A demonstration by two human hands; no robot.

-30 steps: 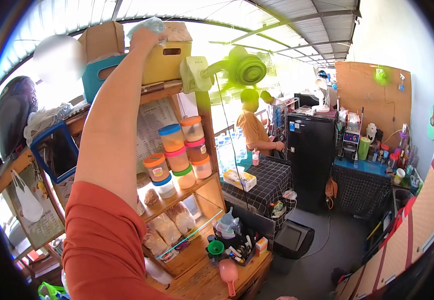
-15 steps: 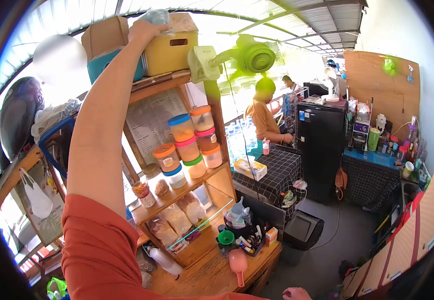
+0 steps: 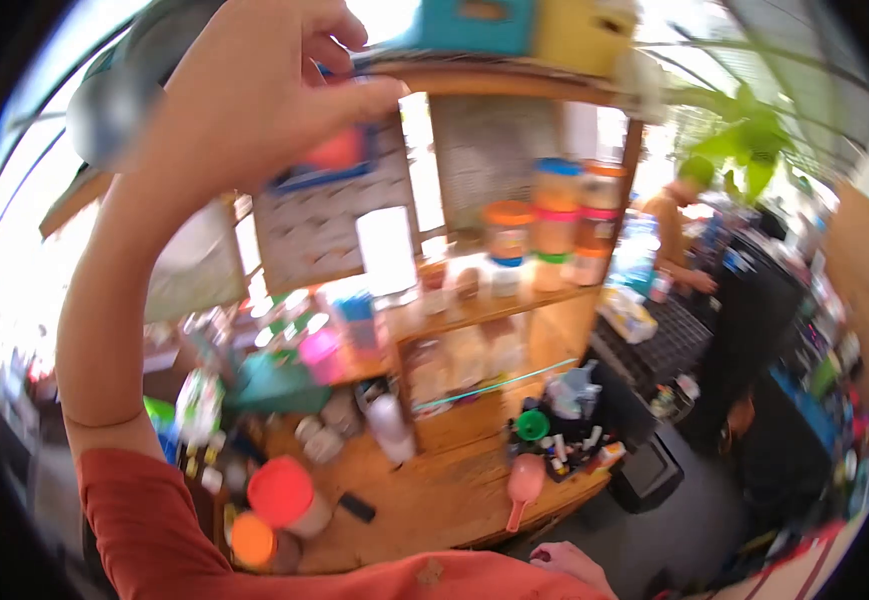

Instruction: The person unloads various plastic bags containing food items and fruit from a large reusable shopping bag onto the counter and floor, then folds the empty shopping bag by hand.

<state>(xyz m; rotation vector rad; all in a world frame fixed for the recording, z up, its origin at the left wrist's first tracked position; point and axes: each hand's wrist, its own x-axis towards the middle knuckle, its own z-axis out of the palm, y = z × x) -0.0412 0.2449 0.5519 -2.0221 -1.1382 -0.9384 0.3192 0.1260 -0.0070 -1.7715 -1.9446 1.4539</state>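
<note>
My left hand (image 3: 274,90) is raised high at the upper left, in front of the top shelf. Its thumb and fingers are apart, and no object shows between them. Beyond its fingers stand a teal box (image 3: 474,28) and a yellow box (image 3: 579,35) on the top shelf (image 3: 514,82). Only part of my right hand (image 3: 569,562) shows, low at the bottom edge. Its fingers look curled; anything inside them is hidden. Nearest to it on the wooden counter (image 3: 414,505) lies a pink scoop (image 3: 525,485).
Stacked lidded tubs (image 3: 556,225) fill the middle shelf. Red-lidded (image 3: 281,491) and orange-lidded (image 3: 254,540) containers stand on the counter's left. A black organizer holds a green funnel (image 3: 531,425). Another person (image 3: 669,225) stands beyond, near a black fridge (image 3: 759,330).
My left hand has come off the clear plastic thing beside the yellow box and moved left of the boxes. The view has swung left, bringing more of the counter into sight.
</note>
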